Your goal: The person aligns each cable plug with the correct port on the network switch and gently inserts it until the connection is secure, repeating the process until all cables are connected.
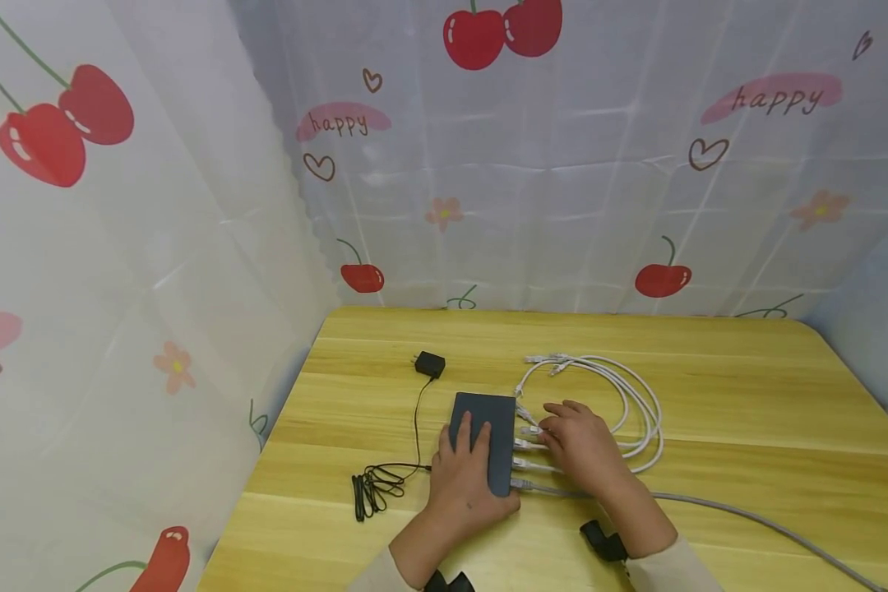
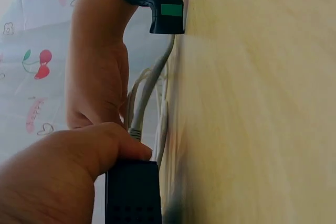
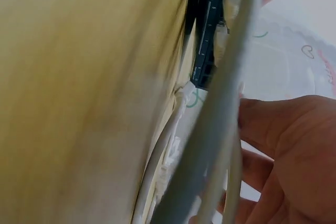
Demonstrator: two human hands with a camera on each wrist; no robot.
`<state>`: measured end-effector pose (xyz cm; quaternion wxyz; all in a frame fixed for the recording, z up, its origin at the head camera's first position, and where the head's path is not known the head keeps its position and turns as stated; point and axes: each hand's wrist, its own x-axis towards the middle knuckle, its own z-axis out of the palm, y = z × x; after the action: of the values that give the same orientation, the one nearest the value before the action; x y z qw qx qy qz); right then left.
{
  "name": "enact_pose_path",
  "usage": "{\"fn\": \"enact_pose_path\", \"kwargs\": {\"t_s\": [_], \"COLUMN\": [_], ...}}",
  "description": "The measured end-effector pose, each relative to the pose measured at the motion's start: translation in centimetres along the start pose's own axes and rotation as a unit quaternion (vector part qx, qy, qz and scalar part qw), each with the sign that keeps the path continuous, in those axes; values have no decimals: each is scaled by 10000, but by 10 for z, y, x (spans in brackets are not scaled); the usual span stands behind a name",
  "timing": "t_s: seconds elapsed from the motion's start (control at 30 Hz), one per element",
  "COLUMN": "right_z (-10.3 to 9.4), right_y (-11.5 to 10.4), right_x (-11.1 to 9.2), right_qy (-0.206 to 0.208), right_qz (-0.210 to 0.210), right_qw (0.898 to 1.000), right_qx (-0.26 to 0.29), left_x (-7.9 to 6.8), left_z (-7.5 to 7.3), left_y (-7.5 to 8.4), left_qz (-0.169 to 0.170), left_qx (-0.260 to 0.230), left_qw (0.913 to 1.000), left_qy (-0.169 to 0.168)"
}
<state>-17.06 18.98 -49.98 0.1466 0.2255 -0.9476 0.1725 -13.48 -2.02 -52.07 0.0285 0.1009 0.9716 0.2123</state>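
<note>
A dark grey network switch (image 1: 499,448) lies on the table with its row of ports facing right. My left hand (image 1: 462,481) holds it, fingers spread over the top and thumb at the near right corner. My right hand (image 1: 585,444) pinches a white Ethernet cable plug (image 1: 530,430) between thumb and fingertips, close beside the ports. Two white plugs (image 1: 525,464) sit at the ports nearer me, and a grey Ethernet cable (image 1: 740,511) joins at the near end. In the right wrist view, the port edge (image 3: 206,40) shows, with the grey cable crossing in front.
White cables (image 1: 654,411) loop behind and right of my right hand, with loose plugs (image 1: 555,359) at the far side. A black power adapter (image 1: 430,364) stands back left, its thin cord bundled (image 1: 373,489) left of the switch. A printed curtain (image 1: 533,205) hangs behind the wooden table (image 1: 747,386).
</note>
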Motion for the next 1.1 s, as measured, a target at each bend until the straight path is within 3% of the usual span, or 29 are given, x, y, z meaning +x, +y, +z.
{"fn": "enact_pose_path", "kwargs": {"t_s": [0.43,0.9,1.1], "right_z": [-7,-5,-1], "right_y": [1,-1,0], "right_x": [-1,1,0], "right_qy": [-268,-331,-95], "right_qz": [480,523,235], "right_qw": [9983,9978,9995], "right_qx": [210,238,187], "left_x": [-3,-4,-4], "left_z": [-1,-2,-3], "left_y": [2,2,1], "left_qz": [394,467,495], "left_qx": [-373,-419,-409], "left_qw": [9985,9979,9976], "left_qy": [-48,-185,-241]}}
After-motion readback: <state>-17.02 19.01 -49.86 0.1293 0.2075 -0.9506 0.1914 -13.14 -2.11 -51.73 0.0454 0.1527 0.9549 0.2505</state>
